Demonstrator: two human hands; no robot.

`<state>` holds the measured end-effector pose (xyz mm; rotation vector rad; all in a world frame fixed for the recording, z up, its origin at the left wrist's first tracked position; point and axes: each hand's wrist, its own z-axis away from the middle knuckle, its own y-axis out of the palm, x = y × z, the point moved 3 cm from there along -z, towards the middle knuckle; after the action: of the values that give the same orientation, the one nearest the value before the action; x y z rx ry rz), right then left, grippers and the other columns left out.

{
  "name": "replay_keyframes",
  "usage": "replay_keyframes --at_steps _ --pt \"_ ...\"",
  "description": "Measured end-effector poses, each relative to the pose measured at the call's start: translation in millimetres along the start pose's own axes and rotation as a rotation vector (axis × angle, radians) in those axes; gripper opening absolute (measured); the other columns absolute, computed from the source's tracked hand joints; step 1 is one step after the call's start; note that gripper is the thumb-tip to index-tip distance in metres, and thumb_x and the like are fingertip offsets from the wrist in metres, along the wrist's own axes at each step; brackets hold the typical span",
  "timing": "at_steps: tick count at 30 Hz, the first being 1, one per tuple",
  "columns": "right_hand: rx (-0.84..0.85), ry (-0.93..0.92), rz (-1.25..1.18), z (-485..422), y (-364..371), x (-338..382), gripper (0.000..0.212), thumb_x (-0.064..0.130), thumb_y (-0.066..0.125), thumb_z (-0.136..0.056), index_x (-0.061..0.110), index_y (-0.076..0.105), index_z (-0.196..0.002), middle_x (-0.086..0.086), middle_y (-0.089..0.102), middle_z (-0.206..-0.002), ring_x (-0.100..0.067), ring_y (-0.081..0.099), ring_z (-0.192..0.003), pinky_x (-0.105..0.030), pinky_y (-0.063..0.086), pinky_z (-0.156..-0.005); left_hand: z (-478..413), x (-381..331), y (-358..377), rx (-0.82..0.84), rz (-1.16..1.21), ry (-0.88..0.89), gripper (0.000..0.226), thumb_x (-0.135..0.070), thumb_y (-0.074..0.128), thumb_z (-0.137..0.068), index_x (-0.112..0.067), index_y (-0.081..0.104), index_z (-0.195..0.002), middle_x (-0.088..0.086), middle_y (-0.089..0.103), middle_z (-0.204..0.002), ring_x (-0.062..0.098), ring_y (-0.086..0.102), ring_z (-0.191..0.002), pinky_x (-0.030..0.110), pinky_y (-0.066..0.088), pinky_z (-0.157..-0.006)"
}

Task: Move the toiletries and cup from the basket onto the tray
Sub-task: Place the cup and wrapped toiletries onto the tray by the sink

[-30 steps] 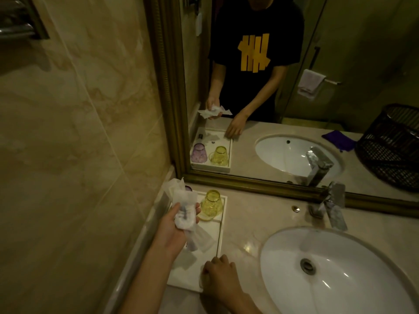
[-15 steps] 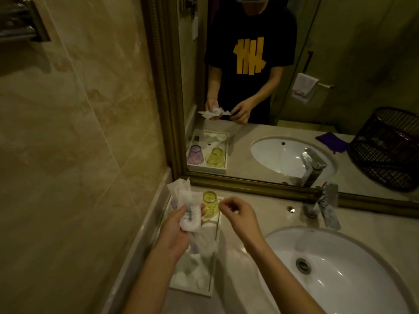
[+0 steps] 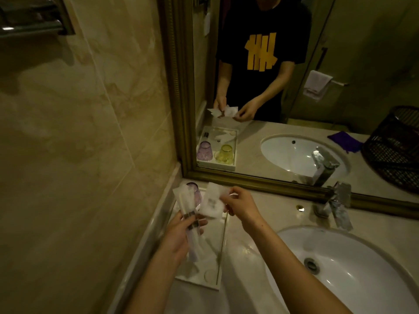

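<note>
While hands hold packets, basket sits apart.

We can read no words anywhere. The packet bears a dark print too blurred to make out. The mirrored shirt shows only yellow tally bars.

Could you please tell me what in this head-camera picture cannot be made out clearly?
- Printed label on the white packet in the right hand: too small and blurred to read.
- Yellow cup: hidden behind that packet and hand; seen only as a mirror reflection.
- Purple cup: mostly covered by the long wrapped packet in the left hand.
- Basket: seen only in the mirror, cut off by the right edge; contents unreadable.
</note>
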<state>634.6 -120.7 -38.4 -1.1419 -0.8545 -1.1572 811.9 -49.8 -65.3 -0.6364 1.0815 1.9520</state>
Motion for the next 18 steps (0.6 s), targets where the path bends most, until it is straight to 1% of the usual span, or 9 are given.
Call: replay_keyframes --at_steps 3,6,7,9,11,12,15,16,18 --pt "-0.067 0.039 0.041 -10.8 -4.9 -18.9 0.015 0.008 0.069 -0.090 -0.006 0.064 -0.092 -0.015 0.068 -0.074 -0.015 0.059 -0.050 -0.030 0.046 -0.048 1.0 0.5 -13.1 -0.054 -0.018 0.014 0.032 0.003 0.046 -0.094 0.002 0.052 -0.126 0.019 0.074 -0.086 0.027 0.071 -0.073 0.037 0.054 -0.058" --pt "-0.083 0.031 0.219 -18.0 0.1 -43.6 0.012 0.010 0.064 -0.091 -0.002 0.064 -0.091 -0.017 0.072 -0.076 -0.016 0.065 -0.046 -0.036 0.057 -0.052 2.6 0.3 -21.9 -0.060 0.008 0.026 0.027 0.005 0.045 -0.094 0.006 0.051 -0.121 0.020 0.073 -0.082 0.027 0.071 -0.067 0.030 0.054 -0.046" --pt "-0.076 0.015 0.311 -19.9 3.6 -51.1 0.012 0.011 0.062 -0.091 -0.001 0.064 -0.089 -0.015 0.072 -0.074 -0.017 0.068 -0.047 -0.039 0.060 -0.055 3.9 0.2 -23.9 -0.053 0.023 0.023 0.025 0.006 0.044 -0.094 0.005 0.051 -0.118 0.020 0.073 -0.081 0.027 0.071 -0.067 0.029 0.054 -0.046" --pt "-0.052 -0.022 0.498 -22.7 11.8 -62.3 0.014 0.015 0.059 -0.090 0.005 0.062 -0.081 -0.011 0.071 -0.071 -0.022 0.070 -0.051 -0.044 0.062 -0.061 4.4 0.0 -28.4 -0.035 0.035 0.028 0.021 0.006 0.043 -0.094 0.002 0.052 -0.112 0.019 0.074 -0.079 0.027 0.070 -0.068 0.028 0.054 -0.047" --pt "-0.041 -0.056 0.655 -24.5 19.2 -67.5 0.014 0.019 0.059 -0.086 0.013 0.058 -0.074 -0.009 0.071 -0.071 -0.027 0.071 -0.059 -0.040 0.060 -0.063 4.1 -0.9 -32.9 -0.030 0.032 0.031 0.020 0.006 0.042 -0.094 -0.001 0.054 -0.109 0.017 0.075 -0.079 0.026 0.071 -0.069 0.029 0.055 -0.050" --pt "-0.028 -0.058 0.686 -25.7 22.2 -69.1 0.014 0.019 0.060 -0.085 0.016 0.056 -0.072 -0.009 0.071 -0.071 -0.028 0.071 -0.060 -0.038 0.059 -0.062 3.2 -1.0 -35.1 -0.033 0.028 0.031 0.021 0.006 0.042 -0.094 -0.002 0.055 -0.108 0.017 0.075 -0.079 0.026 0.071 -0.070 0.029 0.055 -0.051" --pt "0.052 0.011 0.601 -31.8 30.4 -78.9 0.008 0.008 0.059 -0.088 0.010 0.057 -0.081 -0.010 0.071 -0.071 -0.023 0.072 -0.049 -0.038 0.060 -0.054 2.2 -0.4 -39.8 -0.050 0.026 0.033 0.022 0.005 0.042 -0.094 -0.001 0.055 -0.111 0.016 0.075 -0.079 0.026 0.071 -0.070 0.030 0.055 -0.053" --pt "0.067 0.038 0.562 -32.7 31.3 -82.6 0.005 0.006 0.061 -0.088 0.006 0.057 -0.085 -0.012 0.071 -0.071 -0.023 0.072 -0.049 -0.041 0.062 -0.055 2.2 0.2 -40.9 -0.052 0.027 0.032 0.023 0.005 0.043 -0.094 -0.001 0.055 -0.113 0.017 0.075 -0.080 0.026 0.072 -0.071 0.031 0.055 -0.054" --pt "0.077 0.054 0.527 -35.1 31.6 -94.9 0.008 0.003 0.064 -0.086 0.002 0.056 -0.087 -0.015 0.072 -0.073 -0.025 0.073 -0.049 -0.048 0.062 -0.058 2.3 1.8 -42.8 -0.053 0.029 0.031 0.026 0.004 0.043 -0.094 0.000 0.055 -0.117 0.018 0.075 -0.083 0.027 0.071 -0.074 0.033 0.054 -0.055"
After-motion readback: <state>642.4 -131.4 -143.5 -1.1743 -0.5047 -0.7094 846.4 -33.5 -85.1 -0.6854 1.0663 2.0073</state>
